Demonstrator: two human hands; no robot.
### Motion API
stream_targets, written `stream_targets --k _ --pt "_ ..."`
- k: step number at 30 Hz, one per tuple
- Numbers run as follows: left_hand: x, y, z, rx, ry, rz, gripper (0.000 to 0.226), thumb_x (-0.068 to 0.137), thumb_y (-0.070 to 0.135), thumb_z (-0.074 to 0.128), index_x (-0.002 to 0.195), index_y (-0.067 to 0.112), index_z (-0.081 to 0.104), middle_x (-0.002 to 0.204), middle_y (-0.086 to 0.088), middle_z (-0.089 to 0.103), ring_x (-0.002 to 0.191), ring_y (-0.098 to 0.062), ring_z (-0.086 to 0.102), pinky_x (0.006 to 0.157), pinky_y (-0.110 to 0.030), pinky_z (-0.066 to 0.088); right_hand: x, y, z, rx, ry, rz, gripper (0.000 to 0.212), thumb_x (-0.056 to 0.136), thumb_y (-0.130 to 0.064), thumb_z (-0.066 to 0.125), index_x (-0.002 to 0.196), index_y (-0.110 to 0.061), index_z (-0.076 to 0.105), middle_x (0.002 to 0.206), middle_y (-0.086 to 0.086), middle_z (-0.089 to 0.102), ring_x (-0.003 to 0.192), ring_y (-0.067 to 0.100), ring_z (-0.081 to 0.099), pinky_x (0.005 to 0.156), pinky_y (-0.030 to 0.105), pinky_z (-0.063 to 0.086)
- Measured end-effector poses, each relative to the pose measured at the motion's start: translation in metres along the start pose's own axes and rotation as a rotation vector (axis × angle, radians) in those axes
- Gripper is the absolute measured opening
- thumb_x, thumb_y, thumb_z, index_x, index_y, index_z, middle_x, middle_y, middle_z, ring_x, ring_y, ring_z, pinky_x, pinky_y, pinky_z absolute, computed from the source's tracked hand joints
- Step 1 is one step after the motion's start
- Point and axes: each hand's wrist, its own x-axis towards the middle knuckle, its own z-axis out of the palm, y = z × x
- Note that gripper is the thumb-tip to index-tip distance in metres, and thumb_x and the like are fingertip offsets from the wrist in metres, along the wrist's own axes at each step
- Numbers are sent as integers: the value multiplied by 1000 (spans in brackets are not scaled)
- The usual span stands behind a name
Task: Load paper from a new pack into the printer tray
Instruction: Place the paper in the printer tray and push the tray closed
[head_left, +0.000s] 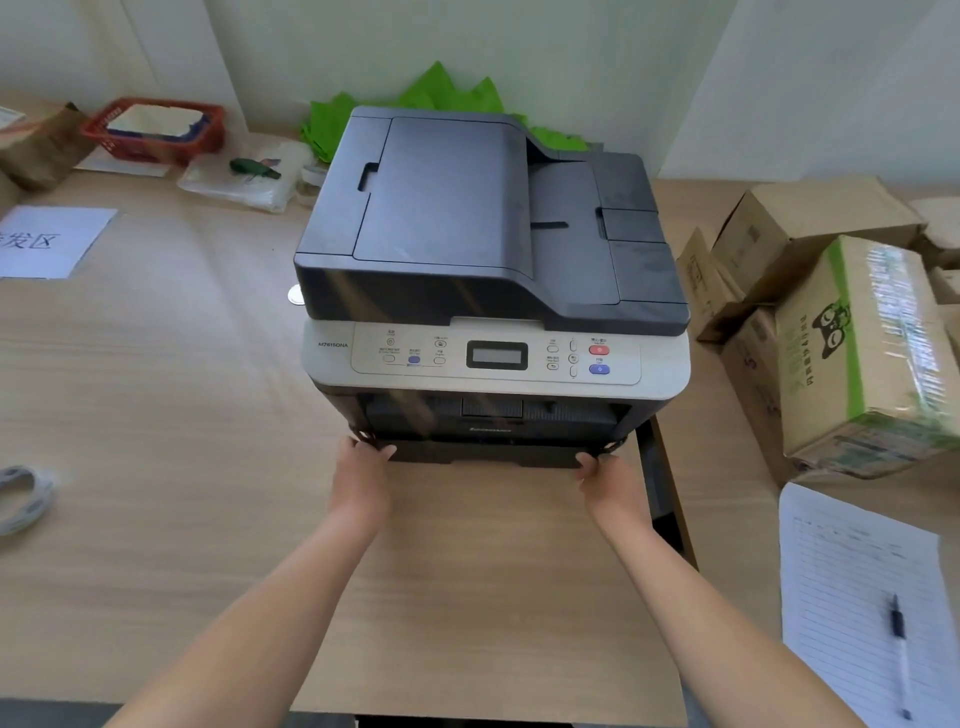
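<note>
Your left hand (362, 466) and right hand (607, 475) grip front corners of paper tray (485, 453), frame centre, at base of printer (493, 291) on desk (156, 415).

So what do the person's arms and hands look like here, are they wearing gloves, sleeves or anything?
Nothing is worn that shows. The left hand and right hand are bare, with no gloves, and no rings can be made out. Both forearms are uncovered from the wrists down to the bottom of the picture: no sleeves, watch or bracelet in view.
</note>
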Motion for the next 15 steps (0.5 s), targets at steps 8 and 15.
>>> stream_targets --k 8,15 --pt "5 12 3 -90 -22 -121 29 100 13 42 116 -6 56 115 -19 49 102 -32 52 84 -32 40 6 -1 2 16 -1 -37 45 100 -41 36 91 -10 67 93 12 70 83 29 66 69 38 54" --pt "-21 20 -1 -72 2 -68 49 98 41 33 116 -1 52 119 -14 52 111 -32 50 87 -39 46 -18 -12 -3 183 -64 -146 50 100 -48 30 101 -7 59 108 11 57 89 27 57 72 33 40"
